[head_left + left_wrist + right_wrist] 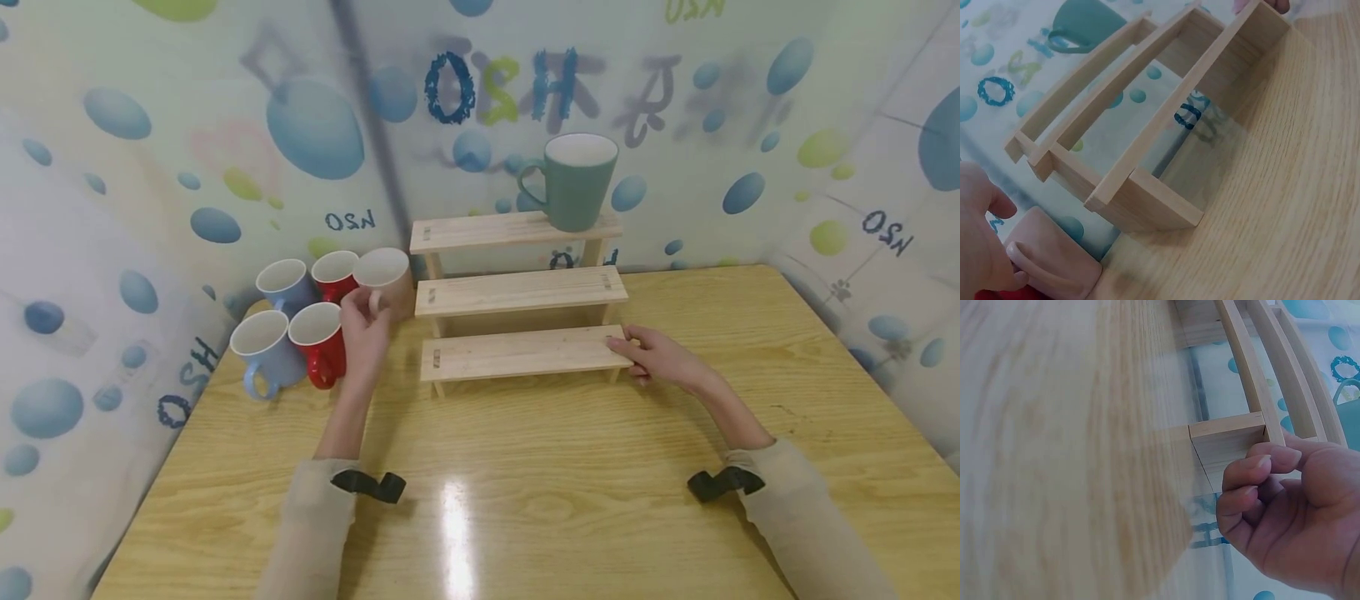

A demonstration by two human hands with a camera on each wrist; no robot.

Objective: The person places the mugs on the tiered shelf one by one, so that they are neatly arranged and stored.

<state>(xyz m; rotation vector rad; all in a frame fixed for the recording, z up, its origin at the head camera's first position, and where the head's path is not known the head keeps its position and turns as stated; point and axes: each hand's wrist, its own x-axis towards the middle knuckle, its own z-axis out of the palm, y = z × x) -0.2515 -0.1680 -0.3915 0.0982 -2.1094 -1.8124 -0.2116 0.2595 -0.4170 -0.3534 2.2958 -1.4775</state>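
In the head view, my left hand is at a pale pink mug, its thumb and fingers on either side of the handle. The left wrist view shows the thumb apart from the handle, a fingertip close against it. My right hand grips the right end of the lowest step of a three-tier wooden rack, thumb on top and fingers curled at the end. On the rack's top step, toward the right, stands a teal mug.
Beside the pink mug stand a red mug and a light blue mug at the back, with another red mug and another light blue mug in front. A patterned wall covering borders the wooden table.
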